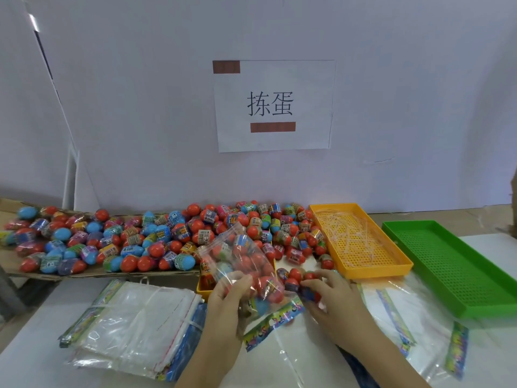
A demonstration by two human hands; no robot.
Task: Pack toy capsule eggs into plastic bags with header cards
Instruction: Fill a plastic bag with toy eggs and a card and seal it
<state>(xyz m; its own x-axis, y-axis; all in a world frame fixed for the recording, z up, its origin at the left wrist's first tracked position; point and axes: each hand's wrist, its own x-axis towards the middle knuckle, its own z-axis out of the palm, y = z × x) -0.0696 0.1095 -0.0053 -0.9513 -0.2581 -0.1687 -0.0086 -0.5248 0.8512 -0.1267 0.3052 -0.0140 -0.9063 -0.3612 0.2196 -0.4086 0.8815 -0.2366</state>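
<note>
Far left to centre: egg pile (156, 236) spread over cardboard sheet (14, 271), against white wall (140, 107). Near left on table (42, 340): stack of empty bags (134, 317) with printed cards. Centre: left hand (226, 301), fingers curled round filled bag (240, 259), bag tilted, raised before pile, header card (272, 322) at low end. Just beside: right hand (333, 301), fingers curled round loose eggs (307, 291) on table. Then orange tray (375, 271) holding clear strips (347, 233); green tray (458, 264) far right, near it

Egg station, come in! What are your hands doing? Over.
Left hand holds clear plastic bag part-filled with eggs. Right hand grips loose red plastic capsule eggs. Nothing blocking.
</note>
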